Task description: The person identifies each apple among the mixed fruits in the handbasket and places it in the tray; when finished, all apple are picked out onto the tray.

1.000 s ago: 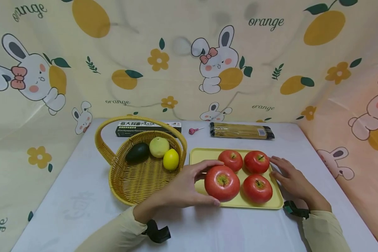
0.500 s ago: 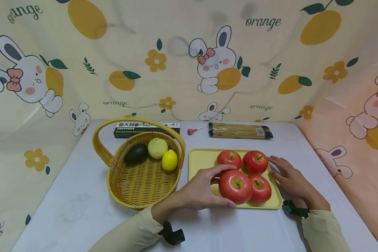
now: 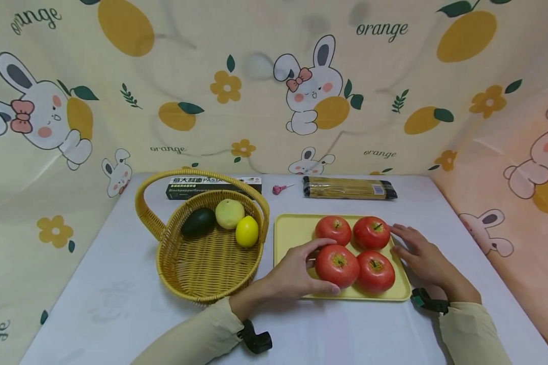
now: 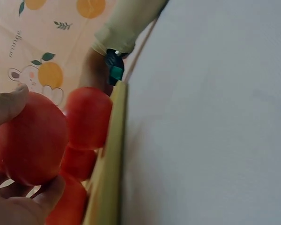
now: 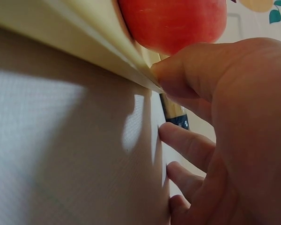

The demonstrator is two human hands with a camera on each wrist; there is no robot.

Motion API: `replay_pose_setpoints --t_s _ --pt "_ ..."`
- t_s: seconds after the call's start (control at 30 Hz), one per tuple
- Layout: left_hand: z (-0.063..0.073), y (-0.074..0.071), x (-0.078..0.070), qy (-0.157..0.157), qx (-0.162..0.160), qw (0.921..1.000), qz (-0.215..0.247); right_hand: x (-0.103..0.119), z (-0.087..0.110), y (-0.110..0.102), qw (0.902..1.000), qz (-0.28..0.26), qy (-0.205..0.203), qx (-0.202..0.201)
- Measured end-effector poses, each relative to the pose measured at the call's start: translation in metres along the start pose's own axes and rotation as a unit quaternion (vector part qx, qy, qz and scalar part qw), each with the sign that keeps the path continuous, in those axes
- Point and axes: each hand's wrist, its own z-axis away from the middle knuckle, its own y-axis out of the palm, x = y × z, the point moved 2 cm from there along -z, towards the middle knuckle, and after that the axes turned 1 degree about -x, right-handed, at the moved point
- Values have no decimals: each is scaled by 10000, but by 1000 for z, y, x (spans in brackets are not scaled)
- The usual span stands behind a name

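Head view shows a person seated at a white-covered table (image 3: pixel 118 284), both forearms in pale sleeves reaching toward a yellow tray (image 3: pixel 289 230). The left hand (image 3: pixel 297 274) has its grip closed around a red apple (image 3: pixel 337 265), thumb along the near side and fingers curving over the far side; the apple sits at the tray's front, directly under that grip, and appears to be resting on the tray or very close to it. The left wrist view confirms this hold, with the thumb (image 4: pixel 7 105) pressed on the apple's top and fingers cupped beneath. The right hand (image 3: pixel 420 256) lies to the right of the tray with fingers straight and relaxed; its grip holds nothing, and the right wrist view shows a fingertip (image 5: pixel 178 70) touching the tray's edge, as if steadying it. Judging from the layout, the placing of apples looks nearly finished: four apples fill the tray in two rows, and what seems left is for the left hand to let go. Just right of the held apple is a second front apple (image 3: pixel 376 271), touching it; beyond the grip are two rear apples (image 3: pixel 333 229) and (image 3: pixel 371 232). Left of the left hand stands one wicker basket (image 3: pixel 201 274) with a handle, holding three fruits: one dark avocado (image 3: pixel 198 221), one pale green fruit (image 3: pixel 230 213) and one lemon (image 3: pixel 247 231). Far beyond both hands, along the table's back edge, lie one dark pasta box (image 3: pixel 201 186), one small pink lollipop (image 3: pixel 279 189) and one packet of spaghetti (image 3: pixel 349 188).
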Motion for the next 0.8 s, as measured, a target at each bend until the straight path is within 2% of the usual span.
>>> replay_pose_setpoints --t_s 0.2,0.33,0.53,0.8 --pt "-3 5 15 -142 -73 9996 -246 2 1 -2 10000 36 9 2" --pt "-3 6 20 -170 -47 9980 -601 2 2 -1 10000 39 87 7" --pt "-2 6 22 -157 -101 9930 -1162 2 2 -1 10000 24 67 -7" --pt "-2 4 22 -351 -429 9813 -1843 3 2 0 10000 14 -16 -12"
